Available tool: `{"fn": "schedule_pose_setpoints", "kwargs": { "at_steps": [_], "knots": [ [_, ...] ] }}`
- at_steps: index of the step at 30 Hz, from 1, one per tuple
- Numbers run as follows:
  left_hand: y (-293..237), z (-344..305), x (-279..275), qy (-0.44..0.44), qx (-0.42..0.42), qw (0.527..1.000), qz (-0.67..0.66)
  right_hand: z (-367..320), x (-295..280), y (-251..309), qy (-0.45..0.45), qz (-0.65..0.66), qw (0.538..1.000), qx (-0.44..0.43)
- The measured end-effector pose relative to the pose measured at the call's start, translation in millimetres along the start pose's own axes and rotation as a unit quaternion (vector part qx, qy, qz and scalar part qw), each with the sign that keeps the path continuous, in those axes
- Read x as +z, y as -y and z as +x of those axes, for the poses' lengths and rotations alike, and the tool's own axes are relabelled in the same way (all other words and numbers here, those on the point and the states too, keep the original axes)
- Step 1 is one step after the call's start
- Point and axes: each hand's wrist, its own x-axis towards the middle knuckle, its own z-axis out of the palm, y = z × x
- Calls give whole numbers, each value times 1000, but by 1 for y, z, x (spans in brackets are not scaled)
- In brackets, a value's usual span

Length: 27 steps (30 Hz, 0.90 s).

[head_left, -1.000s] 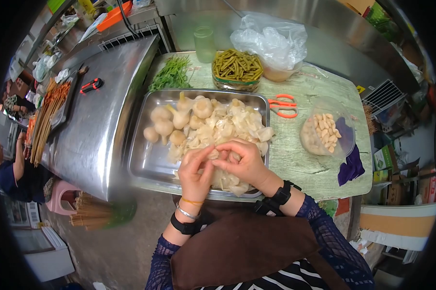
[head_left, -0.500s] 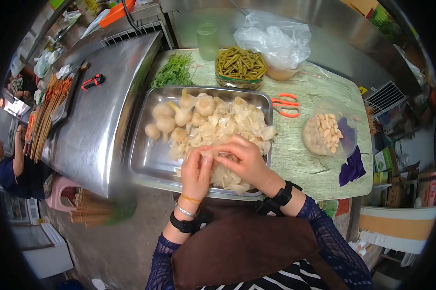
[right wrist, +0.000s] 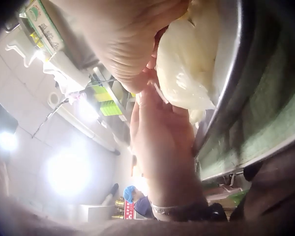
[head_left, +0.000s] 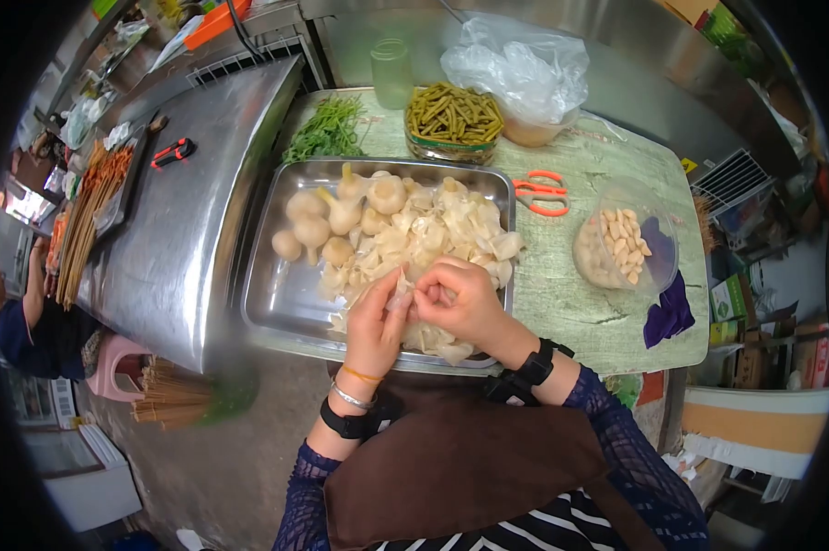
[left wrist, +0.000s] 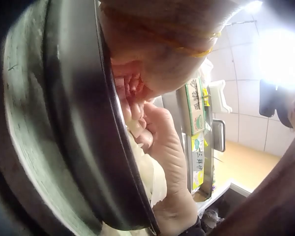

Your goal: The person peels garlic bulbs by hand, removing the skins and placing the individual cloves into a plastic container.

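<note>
Over the near side of a metal tray point(head_left: 272, 298), my two hands meet. My left hand point(head_left: 376, 317) pinches a pale garlic clove point(head_left: 403, 286) between thumb and fingers, with papery skin about it. The right hand point(head_left: 465, 298) has its fingers curled, thumb and forefinger pinching at the clove's side. Both wrist views show the fingertips close together, partly hidden by the hands. Under and beyond them lies a heap of garlic skins point(head_left: 442, 225). Whole garlic bulbs point(head_left: 310, 230) sit at the tray's left. Peeled cloves point(head_left: 623, 243) fill part of a clear tub on the right.
Orange-handled scissors point(head_left: 545, 193) lie right of the tray. Behind it stand a container of cut green beans point(head_left: 453, 115), green herbs point(head_left: 327, 130), a green glass point(head_left: 392, 73) and a bagged bowl point(head_left: 525, 73). A purple cloth point(head_left: 669, 317) lies by the tub. Skewers point(head_left: 93, 220) rest on the steel counter.
The fingertips have shifted around the clove. My right hand has drawn slightly away from the left, its fingers more curled, and loose skin shows at the left fingertips.
</note>
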Motion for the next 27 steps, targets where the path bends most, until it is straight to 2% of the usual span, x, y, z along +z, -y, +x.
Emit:
{"fn": "schedule_pose_setpoints", "kwargs": {
  "at_steps": [3, 4, 6, 9, 12, 15, 18, 21, 24, 27],
  "knots": [
    [12, 6, -2, 21, 104, 994, 26, 1, 0, -2, -15, 37, 999, 36],
    [10, 5, -1, 51, 19, 995, -79, 1, -1, -4, -22, 85, 993, 74],
    [1, 1, -3, 106, -150, 942, -281, 2, -2, -10, -35, 181, 972, 148],
    [11, 4, -5, 126, -152, 893, -405, 2, -4, -12, -81, 112, 987, 81],
    [15, 1, -9, 124, -144, 863, -467, 3, -3, -14, -168, 183, 961, 122],
    [18, 2, -10, 72, -137, 846, -510, 4, -6, -8, -127, 152, 970, 144],
    [13, 4, -10, 22, -165, 867, -470, 5, 5, 3, -135, 102, 981, 93],
    [12, 3, -9, -3, -165, 860, -482, 3, -1, -7, -50, 95, 994, 35],
    [17, 2, -5, 8, -147, 888, -436, 2, 0, -4, 11, 133, 990, 39],
    [10, 3, -1, -26, -133, 891, -434, 1, -3, -1, 24, 110, 992, 57]
  ]
}}
